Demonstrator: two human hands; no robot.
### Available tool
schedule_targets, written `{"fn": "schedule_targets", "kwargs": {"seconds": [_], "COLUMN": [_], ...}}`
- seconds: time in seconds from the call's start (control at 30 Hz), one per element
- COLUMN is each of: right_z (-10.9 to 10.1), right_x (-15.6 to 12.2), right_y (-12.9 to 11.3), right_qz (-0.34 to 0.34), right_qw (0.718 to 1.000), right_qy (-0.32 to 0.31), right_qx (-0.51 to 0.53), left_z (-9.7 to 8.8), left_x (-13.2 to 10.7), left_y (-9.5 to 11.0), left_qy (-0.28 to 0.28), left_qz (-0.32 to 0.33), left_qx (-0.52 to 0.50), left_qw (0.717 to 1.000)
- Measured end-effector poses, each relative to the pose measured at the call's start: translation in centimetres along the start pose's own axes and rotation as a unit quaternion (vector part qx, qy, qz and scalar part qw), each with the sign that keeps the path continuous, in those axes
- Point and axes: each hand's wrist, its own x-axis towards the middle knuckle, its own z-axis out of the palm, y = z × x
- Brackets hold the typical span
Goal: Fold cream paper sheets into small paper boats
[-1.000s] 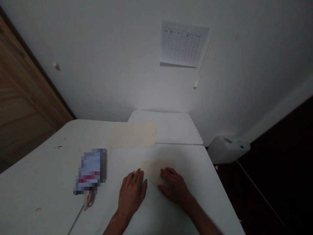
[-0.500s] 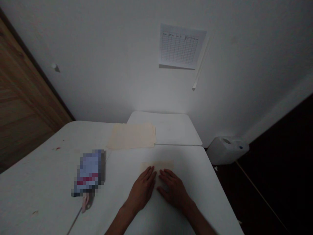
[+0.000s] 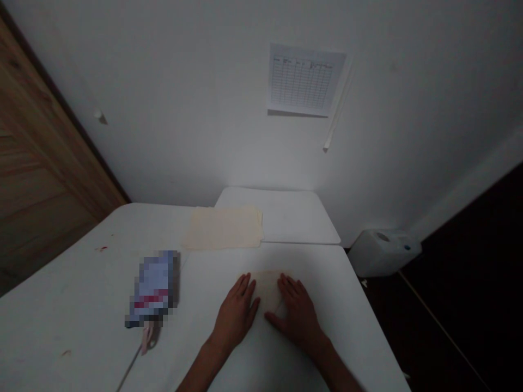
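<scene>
A small cream sheet of paper (image 3: pixel 267 286) lies on the white table (image 3: pixel 81 305) in front of me. My left hand (image 3: pixel 237 318) rests flat on its left part, fingers stretched out and together. My right hand (image 3: pixel 298 318) lies flat on its right part, fingers slightly spread. Only a strip of the paper shows between the two hands. Neither hand holds anything.
A stack of cream sheets (image 3: pixel 223 228) lies farther back on the table. A blurred blue-and-red flat object (image 3: pixel 153 288) with a pink tab lies to the left. A white container (image 3: pixel 382 250) stands on the floor at right. A wooden door (image 3: pixel 36 179) is at left.
My left hand slid right onto the paper, and my right hand shifted right. The visible paper looks narrower than a second ago.
</scene>
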Motion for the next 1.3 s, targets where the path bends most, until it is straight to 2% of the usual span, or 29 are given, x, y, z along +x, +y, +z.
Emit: {"fn": "schedule_targets", "kwargs": {"seconds": [0.13,0.3,0.43,0.57,0.77,1.0,1.3], "right_z": [-0.7,-1.3,-1.3,-1.1,-1.5,-3.4,-4.2], "right_x": [0.6,1.2,1.5,1.7,1.9,3.9,5.6], "right_y": [-0.1,-0.3,-0.1,0.2,1.1,2.5,2.6], "right_qz": [0.008,0.013,0.02,0.022,0.007,-0.025,-0.056], "right_qw": [1.0,0.999,0.998,0.998,0.999,0.997,0.996], "right_qy": [-0.024,-0.033,-0.036,-0.036,-0.028,-0.072,-0.067], "right_qx": [-0.015,-0.035,-0.044,-0.04,-0.034,-0.021,0.016], "left_z": [0.4,-0.3,-1.0,-1.1,-1.1,-1.2,-1.8], "left_x": [0.6,1.4,2.2,2.6,2.4,3.2,3.9], "left_y": [0.2,0.2,-0.6,-1.6,-2.0,-2.6,-3.2], "left_qy": [0.001,-0.019,-0.028,-0.011,-0.001,-0.026,-0.041], "left_qz": [-0.01,-0.006,0.002,0.016,0.017,0.014,0.033], "left_qx": [0.02,0.026,0.01,-0.031,-0.064,-0.032,-0.084], "left_qw": [1.0,0.999,1.0,0.999,0.998,0.999,0.995]}}
